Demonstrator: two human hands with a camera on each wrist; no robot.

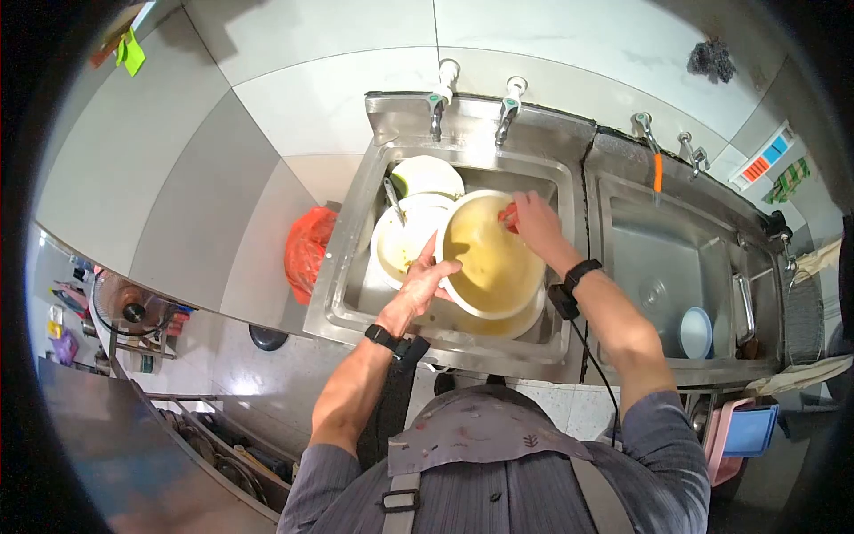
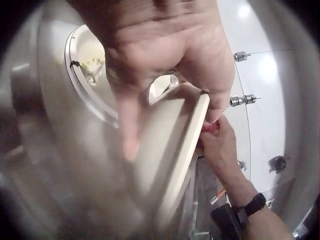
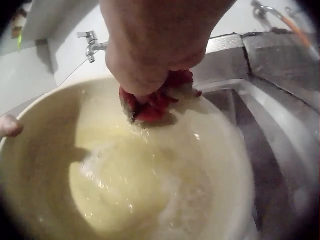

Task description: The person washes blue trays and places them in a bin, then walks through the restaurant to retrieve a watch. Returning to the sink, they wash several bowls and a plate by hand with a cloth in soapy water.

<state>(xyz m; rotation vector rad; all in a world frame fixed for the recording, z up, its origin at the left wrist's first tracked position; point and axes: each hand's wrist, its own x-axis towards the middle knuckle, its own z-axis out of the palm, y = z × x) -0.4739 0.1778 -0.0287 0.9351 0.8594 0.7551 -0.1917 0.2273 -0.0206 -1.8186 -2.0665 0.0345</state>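
A large cream bowl (image 1: 471, 298) is tilted over the left sink basin, its inside wet, yellowish and glossy with pale streaks. My left hand (image 1: 422, 280) grips its left rim, the thumb over the edge and the fingers round the outside. In the right wrist view, my right hand (image 3: 150, 60) holds a crumpled red scrubbing cloth (image 3: 155, 105) against the bowl's inner wall near the far rim. Beside the bowl, another white bowl (image 1: 382, 254) holds a spoon (image 1: 394, 200) and yellow-green food scraps. A pale plate (image 1: 427, 169) leans behind it.
Two taps (image 1: 438, 102) stand over the left basin. The right basin (image 1: 640, 258) has a small white bowl (image 1: 696, 333) and a tap with an orange hose (image 1: 657, 173). A red plastic bag (image 1: 310, 254) sits left of the sink.
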